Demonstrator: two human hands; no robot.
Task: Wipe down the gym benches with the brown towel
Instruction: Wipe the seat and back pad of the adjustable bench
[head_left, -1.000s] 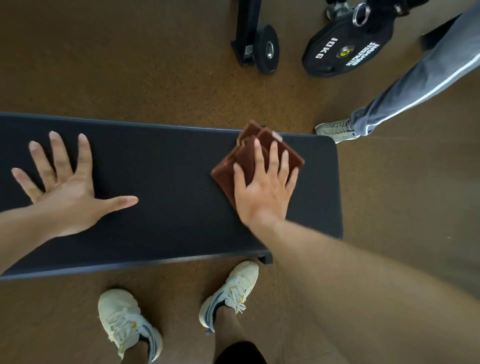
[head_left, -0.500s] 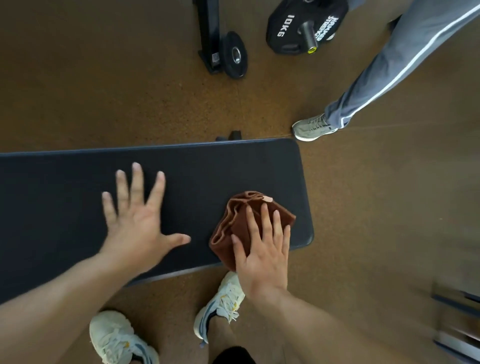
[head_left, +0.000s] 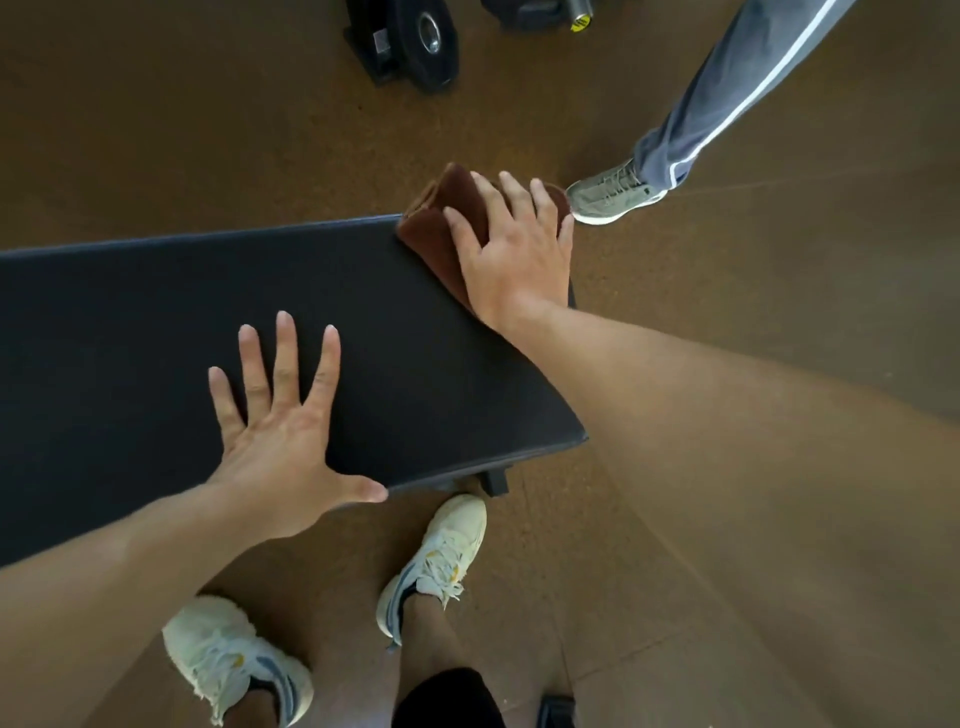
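Brown towel (head_left: 434, 228) lay folded at the far right corner of the black padded gym bench (head_left: 156, 332), with its outer edge hanging past the pad over the floor (head_left: 182, 130). The right hand (head_left: 511, 254) pressed flat on top of it, fingers spread and slightly curled over the cloth, palm down rather than pinching. The left hand (head_left: 283, 426) rested open on the pad nearer the front edge, fingers fanned wide and thumb out, holding nothing and seemingly bracing.

As a judgement, the wiping was under way and had reached the end of this bench's top surface. No streaks or damp marks showed on the dark pad, so it could not be told how much of it had been covered. The stretch running off to the left looked no different from the rest. The task names more than one bench, yet only this one was in view, so others likely remained.

Beyond the bench, another person's grey trouser leg (head_left: 727, 98) and pale shoe (head_left: 613, 195) stood just beside the towel's corner, and a weight plate (head_left: 426, 44) sat well apart on the floor.
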